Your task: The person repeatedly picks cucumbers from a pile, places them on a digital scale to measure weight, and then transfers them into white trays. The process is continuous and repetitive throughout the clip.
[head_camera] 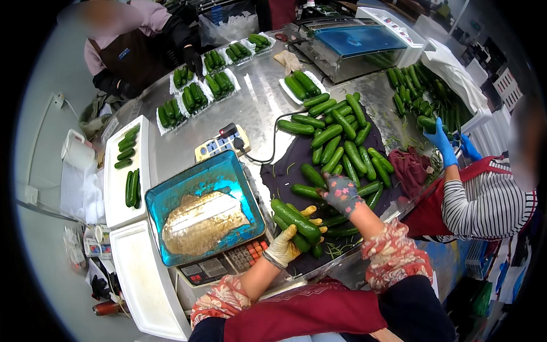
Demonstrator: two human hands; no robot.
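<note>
My left hand (285, 247), in a pale glove with yellow fingers, is shut around several green cucumbers (297, 220) held together just right of the scale. A grey glove with pink flowers covers my right hand (343, 194). Its fingertips touch the ends of loose cucumbers (313, 175) at the near side of the pile; whether they grip one cannot be told. The pile of cucumbers (337, 128) lies on a dark cloth (282, 166). Beside my left forearm stands a digital scale with a blue, brown-patched metal pan (205, 171) and a keypad (248, 254).
A power strip (222, 141) with a black cable lies behind the scale. Cucumber-filled trays (194, 98) line the far edge near a person in black gloves (194, 60). White foam trays (147, 273) stand left. At right, another person's blue-gloved hand (442, 143) holds cucumbers near a sealing machine (354, 42).
</note>
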